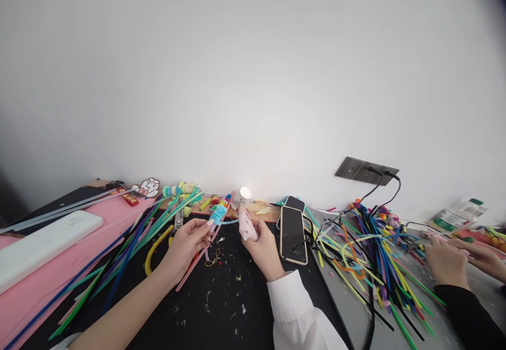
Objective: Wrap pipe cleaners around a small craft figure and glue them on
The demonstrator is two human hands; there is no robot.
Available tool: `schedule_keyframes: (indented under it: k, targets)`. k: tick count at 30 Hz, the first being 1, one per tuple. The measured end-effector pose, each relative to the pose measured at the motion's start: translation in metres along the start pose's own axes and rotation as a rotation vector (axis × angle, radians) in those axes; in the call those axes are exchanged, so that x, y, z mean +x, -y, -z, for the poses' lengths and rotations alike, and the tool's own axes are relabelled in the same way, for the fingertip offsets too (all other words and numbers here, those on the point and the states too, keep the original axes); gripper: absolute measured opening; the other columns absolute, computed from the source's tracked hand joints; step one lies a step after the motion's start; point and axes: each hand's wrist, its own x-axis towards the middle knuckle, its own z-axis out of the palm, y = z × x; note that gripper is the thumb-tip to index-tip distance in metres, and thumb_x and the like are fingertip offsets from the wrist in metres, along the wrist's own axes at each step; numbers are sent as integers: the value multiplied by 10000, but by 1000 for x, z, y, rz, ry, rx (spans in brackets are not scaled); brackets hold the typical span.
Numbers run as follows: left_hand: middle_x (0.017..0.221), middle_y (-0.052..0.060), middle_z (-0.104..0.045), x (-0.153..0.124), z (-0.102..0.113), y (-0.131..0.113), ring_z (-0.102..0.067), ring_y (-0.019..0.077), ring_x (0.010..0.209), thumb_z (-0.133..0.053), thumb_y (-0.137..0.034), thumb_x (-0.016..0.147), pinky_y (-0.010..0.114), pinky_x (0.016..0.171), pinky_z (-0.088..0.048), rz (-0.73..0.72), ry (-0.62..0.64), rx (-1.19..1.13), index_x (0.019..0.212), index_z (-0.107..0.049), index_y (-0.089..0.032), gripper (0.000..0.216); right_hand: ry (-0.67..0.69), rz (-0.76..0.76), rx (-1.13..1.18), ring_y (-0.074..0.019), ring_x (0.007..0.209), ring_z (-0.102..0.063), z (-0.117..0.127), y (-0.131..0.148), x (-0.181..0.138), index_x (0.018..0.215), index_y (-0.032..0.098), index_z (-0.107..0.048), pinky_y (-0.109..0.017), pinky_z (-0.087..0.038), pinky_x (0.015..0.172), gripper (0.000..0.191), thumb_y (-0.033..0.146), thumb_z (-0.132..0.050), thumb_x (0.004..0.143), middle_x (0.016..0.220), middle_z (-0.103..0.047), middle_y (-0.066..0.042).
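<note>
My left hand (pixel 185 244) pinches a small light-blue fuzzy coil (pixel 219 214) of pipe cleaner with a thin blue tail running to the right. My right hand (pixel 264 247), in a white sleeve, is wrapped round a pink glue gun (pixel 245 224) whose tip points up toward the coil. Both hands hover over a black mat (pixel 221 302) speckled with white scraps. A small loop of wire (pixel 213 259) lies on the mat between my hands.
Colourful pipe cleaners (pixel 134 244) fan out at left over a pink sheet (pixel 47 281) with a white box (pixel 39 244). Two phones (pixel 293 234) lie right of my hand. Another tangled pile (pixel 371 250) covers the grey table. Another person's hands (pixel 458 258) work at far right. A wall socket (pixel 366 171) holds cables.
</note>
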Motion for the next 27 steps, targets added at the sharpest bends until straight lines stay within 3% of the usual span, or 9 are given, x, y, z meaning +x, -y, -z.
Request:
schedule_keyframes:
  k: [8,13,18,27]
  targets:
    - [565,-43,-562,-8,-8,-1,-463,78,510,-773,-441,681,195,522,-367,109,222,67,623,-492,-179,388,-153,118,327,-188,792,-597,-1,1,1,1004,182,-625,-292,-488,737,265,202,-579,744,887,-660,-36]
    - [559,-48,-569,-13,-10,-1,-465,71,484,-759,-446,698,195,513,-346,178,352,115,619,-446,-186,415,2,53,536,-184,725,-604,-1,3,1,1099,197,-603,-294,-495,669,411,248,-703,703,868,-677,-34]
    - [592,-43,-588,-15,-10,-1,-477,76,495,-738,-453,723,210,533,-370,179,386,117,636,-447,-189,402,86,28,603,-174,720,-590,-2,3,1,994,204,-621,-289,-483,691,337,241,-732,678,801,-645,-8]
    - [662,4,-641,-10,-9,7,-554,101,536,-656,-531,773,248,599,-472,170,370,128,719,-549,-177,374,-9,-1,529,-178,707,-572,-4,-5,3,995,185,-620,-299,-488,666,326,282,-724,701,805,-632,-29]
